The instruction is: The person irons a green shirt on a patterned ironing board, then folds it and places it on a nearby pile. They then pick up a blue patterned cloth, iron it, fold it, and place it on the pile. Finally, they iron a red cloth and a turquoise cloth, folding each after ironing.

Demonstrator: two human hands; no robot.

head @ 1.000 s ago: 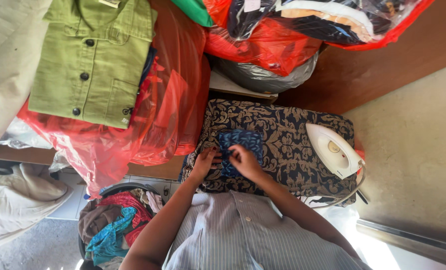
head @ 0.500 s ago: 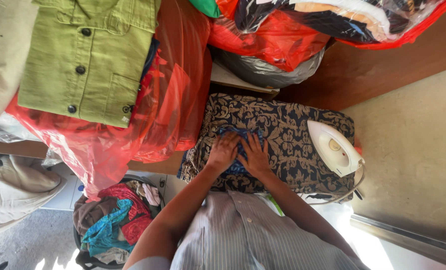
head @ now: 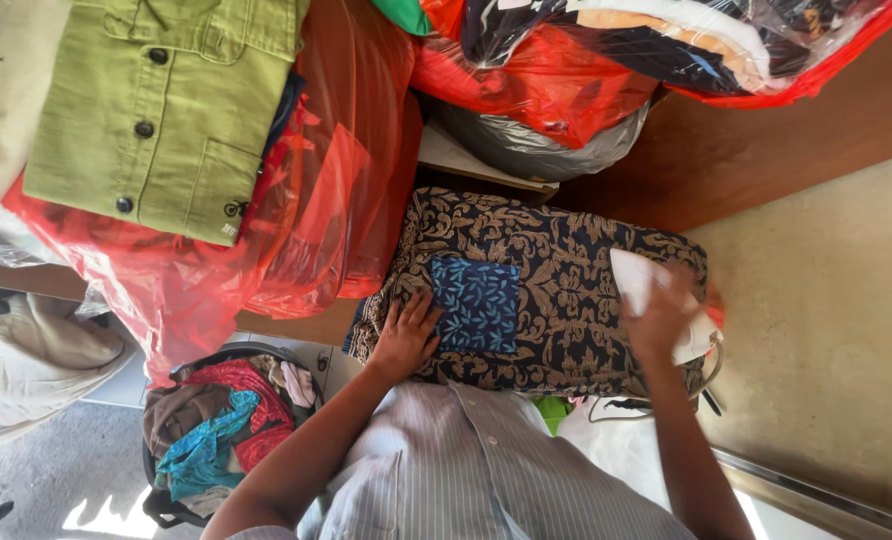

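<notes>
Since half a second ago the right hand [head: 659, 318] has left the folded blue cloth [head: 476, 304] for the white iron [head: 638, 280] at the counter's [head: 556, 250] right edge, curled on it, while the left hand [head: 404, 338], spread flat, pins the cloth's left edge mid-counter.

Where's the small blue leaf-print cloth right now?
In the head view, the blue leaf-print cloth lies flat on the patterned ironing surface, just right of the left hand and left of the white iron.

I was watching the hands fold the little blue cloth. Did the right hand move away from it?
Yes. The right hand left the blue leaf-print cloth and went to the white iron at the board's right end. The left hand stays beside the cloth.
</notes>
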